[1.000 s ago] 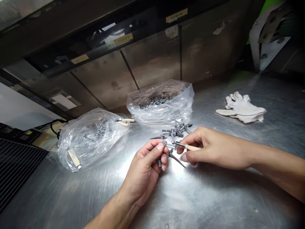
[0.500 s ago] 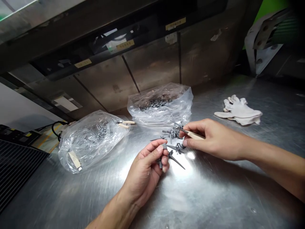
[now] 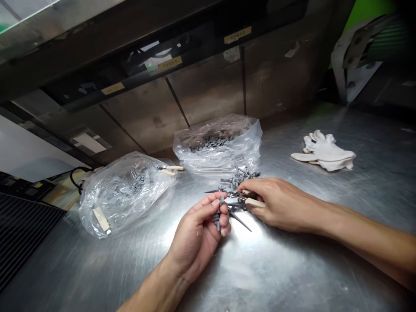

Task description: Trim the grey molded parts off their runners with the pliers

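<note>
My left hand (image 3: 203, 232) pinches a small grey plastic part (image 3: 222, 201) between thumb and forefinger, with more grey pieces under the curled fingers. A dark pointed grey spike (image 3: 240, 222) sticks out to the right of these fingers. In my right hand (image 3: 276, 201) are pliers (image 3: 255, 203) with cream handles, their metal jaws pointing left, close to the left fingertips. Behind both hands lies a loose pile of grey plastic pieces (image 3: 238, 177) on the metal table (image 3: 260, 277). The jaw tips are too small to tell whether they touch the part.
Two clear plastic bags of small grey parts stand at the back, one at the centre (image 3: 217, 156) and one at the left (image 3: 120, 195). Other cream-handled pliers (image 3: 173, 168) rest on the left bag's edge. White gloves (image 3: 328, 151) lie at the right.
My right hand has come left and slightly down, turning the pliers so that their jaws point at my left hand. The small part in my left fingers has turned a little.
</note>
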Demonstrator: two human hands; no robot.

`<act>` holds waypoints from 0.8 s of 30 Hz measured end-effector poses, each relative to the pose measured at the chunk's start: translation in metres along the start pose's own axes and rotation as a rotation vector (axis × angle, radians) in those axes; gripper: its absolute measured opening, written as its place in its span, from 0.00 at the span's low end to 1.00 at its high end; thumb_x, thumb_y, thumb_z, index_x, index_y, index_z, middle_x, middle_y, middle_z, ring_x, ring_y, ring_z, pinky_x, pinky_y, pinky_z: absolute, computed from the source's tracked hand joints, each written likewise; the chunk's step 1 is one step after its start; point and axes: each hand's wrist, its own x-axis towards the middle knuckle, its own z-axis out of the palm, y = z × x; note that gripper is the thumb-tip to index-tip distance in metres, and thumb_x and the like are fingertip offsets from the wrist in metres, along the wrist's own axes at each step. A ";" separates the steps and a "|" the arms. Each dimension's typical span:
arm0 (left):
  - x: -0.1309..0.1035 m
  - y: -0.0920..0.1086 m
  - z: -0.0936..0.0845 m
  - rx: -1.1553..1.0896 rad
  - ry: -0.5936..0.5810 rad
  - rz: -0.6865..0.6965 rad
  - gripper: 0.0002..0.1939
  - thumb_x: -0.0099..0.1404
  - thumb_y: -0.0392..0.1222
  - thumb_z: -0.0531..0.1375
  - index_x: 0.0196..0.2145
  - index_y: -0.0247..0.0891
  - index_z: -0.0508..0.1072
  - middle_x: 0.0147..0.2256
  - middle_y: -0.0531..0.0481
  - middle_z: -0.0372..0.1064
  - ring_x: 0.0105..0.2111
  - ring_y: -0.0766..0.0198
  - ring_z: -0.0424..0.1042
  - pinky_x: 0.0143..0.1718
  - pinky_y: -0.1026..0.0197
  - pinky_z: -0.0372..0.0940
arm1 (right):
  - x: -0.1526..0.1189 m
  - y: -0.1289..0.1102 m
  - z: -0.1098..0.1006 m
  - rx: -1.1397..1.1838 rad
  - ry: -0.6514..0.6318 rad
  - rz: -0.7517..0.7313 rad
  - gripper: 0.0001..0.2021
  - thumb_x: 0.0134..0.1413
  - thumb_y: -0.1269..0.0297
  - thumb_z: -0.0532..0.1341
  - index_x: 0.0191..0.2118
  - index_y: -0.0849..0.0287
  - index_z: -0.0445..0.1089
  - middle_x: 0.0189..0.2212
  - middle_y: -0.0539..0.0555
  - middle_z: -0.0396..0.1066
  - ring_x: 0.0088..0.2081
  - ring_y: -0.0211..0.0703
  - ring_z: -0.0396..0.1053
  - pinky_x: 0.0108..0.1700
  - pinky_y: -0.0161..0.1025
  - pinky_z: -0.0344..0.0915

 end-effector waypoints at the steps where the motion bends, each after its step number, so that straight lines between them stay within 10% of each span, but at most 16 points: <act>1: 0.000 0.000 0.000 0.003 -0.004 0.002 0.07 0.66 0.31 0.60 0.42 0.30 0.76 0.30 0.48 0.66 0.25 0.70 0.64 0.25 0.68 0.62 | 0.000 0.001 0.001 -0.004 0.004 0.001 0.09 0.56 0.73 0.59 0.42 0.56 0.70 0.36 0.50 0.74 0.35 0.42 0.66 0.36 0.37 0.55; 13: 0.001 -0.002 -0.001 0.116 -0.006 0.034 0.07 0.67 0.37 0.62 0.41 0.32 0.76 0.31 0.49 0.69 0.24 0.72 0.62 0.24 0.70 0.60 | 0.001 -0.005 -0.008 0.257 0.144 0.080 0.06 0.56 0.65 0.61 0.40 0.56 0.71 0.31 0.48 0.71 0.31 0.40 0.65 0.33 0.37 0.58; 24: 0.001 -0.003 0.002 0.061 -0.007 -0.033 0.10 0.68 0.35 0.54 0.39 0.29 0.74 0.30 0.45 0.69 0.24 0.67 0.66 0.22 0.66 0.64 | 0.000 -0.017 -0.006 0.711 0.004 0.072 0.10 0.55 0.63 0.65 0.42 0.60 0.71 0.34 0.50 0.69 0.35 0.40 0.67 0.37 0.36 0.63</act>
